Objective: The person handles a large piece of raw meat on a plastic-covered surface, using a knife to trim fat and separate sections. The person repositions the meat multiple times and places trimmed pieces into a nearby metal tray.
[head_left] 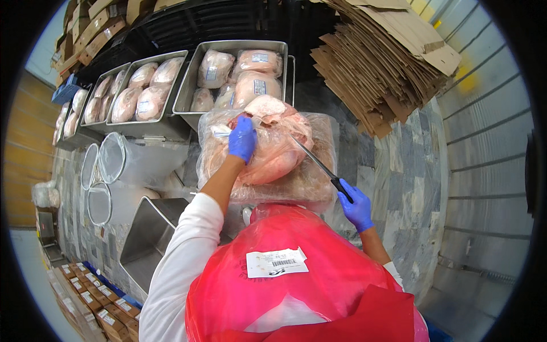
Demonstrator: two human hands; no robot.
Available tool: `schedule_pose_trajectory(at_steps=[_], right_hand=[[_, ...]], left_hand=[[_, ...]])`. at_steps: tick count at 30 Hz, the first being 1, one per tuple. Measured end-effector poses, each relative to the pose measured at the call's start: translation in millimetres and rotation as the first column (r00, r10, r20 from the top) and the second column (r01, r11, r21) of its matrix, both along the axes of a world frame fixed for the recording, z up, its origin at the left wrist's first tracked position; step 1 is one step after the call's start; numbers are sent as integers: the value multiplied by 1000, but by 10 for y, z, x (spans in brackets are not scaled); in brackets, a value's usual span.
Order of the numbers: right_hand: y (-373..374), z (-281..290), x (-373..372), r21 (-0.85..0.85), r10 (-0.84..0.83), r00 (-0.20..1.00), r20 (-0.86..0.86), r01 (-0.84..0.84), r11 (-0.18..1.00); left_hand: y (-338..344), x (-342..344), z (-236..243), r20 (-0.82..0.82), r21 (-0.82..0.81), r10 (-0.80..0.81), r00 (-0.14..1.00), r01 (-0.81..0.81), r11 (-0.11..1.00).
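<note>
A large pale pink cut of meat (276, 151) rests on a plastic-wrapped surface (322, 188) right in front of me. My left hand (243, 139), in a blue glove, is closed on the meat's left side, its fingertips partly hidden. Beside those fingers is a bit of clear wrap with a white label (221, 131). In my right hand (355, 207), also gloved in blue, is a knife (320, 165) with a black handle and a long thin blade. Its blade points up and left, with the tip at the meat's right side.
Beyond the meat stands a metal bin (191, 80) of wrapped, labelled meat pieces; similar bins (176, 128) line up leftward. Hoops holding clear bags (113, 157) and a tilted metal tub (142, 245) are at left. Flattened cardboard (376, 68) is stacked at far right.
</note>
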State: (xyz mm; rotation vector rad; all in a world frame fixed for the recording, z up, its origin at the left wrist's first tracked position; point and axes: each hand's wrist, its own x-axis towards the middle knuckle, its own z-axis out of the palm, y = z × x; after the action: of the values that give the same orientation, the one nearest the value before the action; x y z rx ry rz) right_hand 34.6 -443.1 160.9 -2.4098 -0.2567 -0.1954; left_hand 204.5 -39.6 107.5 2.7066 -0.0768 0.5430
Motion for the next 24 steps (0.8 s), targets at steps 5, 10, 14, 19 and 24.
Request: schedule_pose_trajectory(at_steps=[5,10,14,19,24], right_hand=[[-57,-40,-98,66,-37,999,-11,37,997],[36,-38,-64,70,-49,997,-59,53,996],[147,-91,89,316,-123,984,-130,158,936],[114,-40,192,453,-174,955,-240,269,850],[-112,-174,54,434,-210,917,-340,351,830]], left_hand=[[48,-548,40,-86,-79,-97,992,91,993],[-208,-802,252,100,16,-202,974,202,979],[-414,-856,316,-265,-13,-185,946,188,982],[-743,-802,282,-523,-62,-283,804,295,953],[-1118,-862,438,-408,-172,-555,725,536,826]])
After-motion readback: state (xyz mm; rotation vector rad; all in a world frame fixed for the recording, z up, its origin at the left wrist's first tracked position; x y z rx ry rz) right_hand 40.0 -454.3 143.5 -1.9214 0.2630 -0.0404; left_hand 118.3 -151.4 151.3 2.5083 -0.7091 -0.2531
